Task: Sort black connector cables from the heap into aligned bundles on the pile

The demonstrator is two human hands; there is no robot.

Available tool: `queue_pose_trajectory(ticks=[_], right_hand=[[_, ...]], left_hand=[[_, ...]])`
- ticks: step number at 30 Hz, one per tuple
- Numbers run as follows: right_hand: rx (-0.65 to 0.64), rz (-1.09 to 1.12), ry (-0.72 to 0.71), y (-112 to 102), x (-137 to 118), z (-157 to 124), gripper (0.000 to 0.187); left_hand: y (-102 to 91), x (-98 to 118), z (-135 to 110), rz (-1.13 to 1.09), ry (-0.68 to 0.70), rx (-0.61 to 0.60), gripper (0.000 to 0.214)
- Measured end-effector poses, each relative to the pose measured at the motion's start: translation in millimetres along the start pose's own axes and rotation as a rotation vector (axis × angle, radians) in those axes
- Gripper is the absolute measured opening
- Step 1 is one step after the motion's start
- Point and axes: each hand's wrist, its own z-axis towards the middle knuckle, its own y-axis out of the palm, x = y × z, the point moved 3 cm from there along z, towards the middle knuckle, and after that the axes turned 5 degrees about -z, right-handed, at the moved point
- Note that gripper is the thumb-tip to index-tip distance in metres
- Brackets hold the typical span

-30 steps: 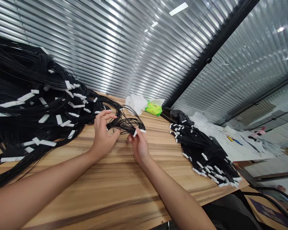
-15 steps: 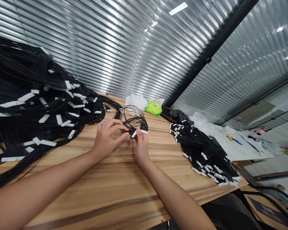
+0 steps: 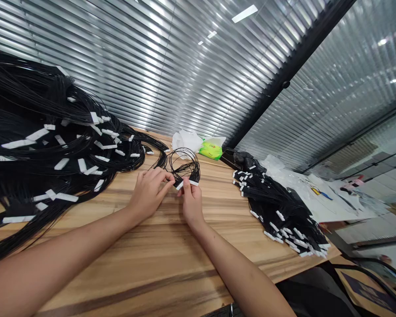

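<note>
A looped bundle of thin black wires (image 3: 188, 165) with white connectors on its ends is held just above the wooden table (image 3: 125, 259). My right hand (image 3: 192, 200) is closed on the bundle near the white connector (image 3: 193, 182), thumb on top. On the other side, my left hand (image 3: 152, 189) pinches at the black wires beside a second white end (image 3: 179, 186); thumb and forefinger meet there, and what exactly lies between them is too small to make out.
A large heap of black wires with white connectors (image 3: 53, 132) fills the left. Another wire pile (image 3: 280, 207) lies at the right. Behind are white crumpled plastic (image 3: 186, 141), a green tissue pack (image 3: 211, 149) and metal blinds (image 3: 125, 57). A blue-yellow tool (image 3: 321, 193) rests on a white table.
Both hands have shifted slightly left with the wire bundle. My left fingers have drawn closer together, and the loop has tilted a little.
</note>
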Motion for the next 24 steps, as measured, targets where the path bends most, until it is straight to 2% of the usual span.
queue_pose_trajectory(ticks=[3, 8, 13, 16, 19, 21, 24], right_hand=[[0.023, 0.047, 0.035, 1.0, 1.6, -1.1, 0.040], [0.052, 0.244, 0.103, 3.9, 5.6, -4.0, 0.038], [0.097, 0.468, 0.172, 0.5, 7.4, 2.6, 0.029], [0.100, 0.583, 0.194, -1.8, 4.3, 6.7, 0.025], [0.029, 0.609, 0.184, 0.1, -0.9, 7.0, 0.024], [-0.009, 0.607, 0.175, 2.1, -3.5, 5.6, 0.023], [-0.029, 0.655, 0.196, 4.6, -5.2, 2.9, 0.022]], left_hand=[[-0.9, 3.7, -0.6, 0.018, 0.017, -0.051, 0.025], [-6.3, 6.5, -2.8, 0.066, 0.134, -0.007, 0.033], [-4.3, 4.1, -3.6, 0.127, 0.139, 0.027, 0.024], [0.1, 2.3, -1.9, 0.100, 0.088, -0.055, 0.022], [2.0, -1.5, 0.2, 0.013, 0.013, -0.116, 0.025], [3.3, -8.3, 1.5, -0.081, -0.065, -0.121, 0.031], [8.2, -25.8, 3.7, -0.308, -0.280, -0.054, 0.036]])
